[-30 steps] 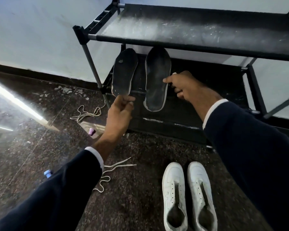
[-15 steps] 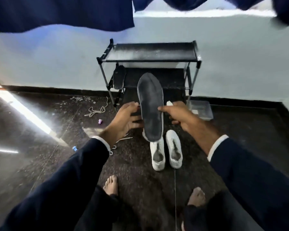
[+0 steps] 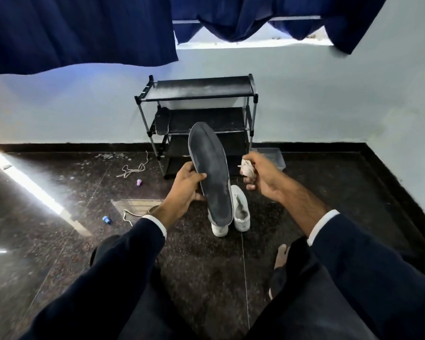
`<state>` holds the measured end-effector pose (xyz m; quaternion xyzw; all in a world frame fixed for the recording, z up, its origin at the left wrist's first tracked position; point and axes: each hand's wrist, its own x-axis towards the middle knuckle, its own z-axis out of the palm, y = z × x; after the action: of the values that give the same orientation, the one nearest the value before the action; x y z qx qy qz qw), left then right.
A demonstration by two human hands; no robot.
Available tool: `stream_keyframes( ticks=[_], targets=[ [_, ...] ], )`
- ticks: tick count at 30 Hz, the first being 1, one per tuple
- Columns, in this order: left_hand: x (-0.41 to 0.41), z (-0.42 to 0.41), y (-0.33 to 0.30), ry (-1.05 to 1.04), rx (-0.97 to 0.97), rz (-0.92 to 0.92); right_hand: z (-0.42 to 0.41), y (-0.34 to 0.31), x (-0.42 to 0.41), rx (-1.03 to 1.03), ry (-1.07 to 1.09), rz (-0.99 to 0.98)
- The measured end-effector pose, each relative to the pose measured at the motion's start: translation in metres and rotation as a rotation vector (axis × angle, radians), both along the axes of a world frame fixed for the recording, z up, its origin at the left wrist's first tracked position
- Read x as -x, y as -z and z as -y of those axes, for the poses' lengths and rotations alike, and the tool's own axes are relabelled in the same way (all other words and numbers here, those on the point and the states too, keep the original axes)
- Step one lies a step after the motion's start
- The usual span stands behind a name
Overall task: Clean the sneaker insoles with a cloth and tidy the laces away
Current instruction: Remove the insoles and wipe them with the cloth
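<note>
Centre of frame: left hand (image 3: 185, 186) grips a dark grey insole (image 3: 210, 173) by its left edge, thumb curled over the face, fingers wrapped behind; insole stands nearly upright w/ the toe end up, tilted a bit left, dusty pale smears down its lower half. Right hand (image 3: 260, 175), just right of centre, is clenched round a crumpled whitish cloth (image 3: 247, 168), held beside the insole's right edge but apart from it. Behind the insole's lower end, two white sneakers (image 3: 241, 209) sit side by side on the dark speckled floor (image 3: 206, 266), no laces in them; left one is mostly hidden by the insole. Upper centre: black shoe rack (image 3: 201, 88) against the pale wall, and a 2nd insole (image 3: 162, 120) leans at the rack's left side on the middle shelf. One lace (image 3: 133, 169) lies tangled on the floor left of the rack; another lace (image 3: 128, 215) shows partly near the left wrist. Small purple thing (image 3: 139, 182) and small blue thing (image 3: 106, 220) on the floor, left of centre; can't tell what they are. Clear plastic box (image 3: 271, 157) sits lower right of the rack, partly behind the right hand. Dark blue fabric (image 3: 79, 30) hangs across the top of frame. Both arms in dark sleeves w/ white cuffs; a bare foot (image 3: 281, 257) shows lower right.
</note>
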<state>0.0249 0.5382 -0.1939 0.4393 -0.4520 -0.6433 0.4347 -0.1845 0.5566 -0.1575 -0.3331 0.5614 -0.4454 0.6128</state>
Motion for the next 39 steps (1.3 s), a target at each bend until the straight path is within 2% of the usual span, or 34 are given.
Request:
stream_keyframes(
  ticks=[3, 6, 11, 15, 23, 27, 33, 39],
  targets=[
    [0.002, 0.015, 0.019, 0.004, 0.009, 0.051, 0.014, 0.015, 0.0, 0.037, 0.107, 0.149],
    [0.004, 0.033, 0.037, -0.002, 0.027, 0.085, 0.028, 0.026, -0.006, 0.158, 0.117, 0.106],
    [0.005, 0.062, 0.066, -0.026, 0.027, 0.088, 0.062, 0.054, -0.002, 0.439, 0.028, -0.251],
    [0.008, 0.079, 0.089, 0.006, -0.018, 0.051, 0.086, 0.075, 0.005, 0.542, -0.046, -0.433],
    [0.028, 0.091, 0.118, 0.104, -0.097, -0.082, 0.11, 0.102, 0.011, 0.582, -0.062, -0.501],
    [0.032, 0.095, 0.122, 0.131, -0.051, -0.045, 0.113, 0.102, 0.011, 0.632, -0.146, -0.667],
    [0.039, 0.1, 0.121, 0.037, -0.006, -0.01, 0.114, 0.106, 0.014, 0.718, -0.205, -0.839],
    [0.041, 0.098, 0.121, 0.099, -0.08, -0.087, 0.112, 0.109, 0.007, 0.749, -0.24, -1.024]
  ],
)
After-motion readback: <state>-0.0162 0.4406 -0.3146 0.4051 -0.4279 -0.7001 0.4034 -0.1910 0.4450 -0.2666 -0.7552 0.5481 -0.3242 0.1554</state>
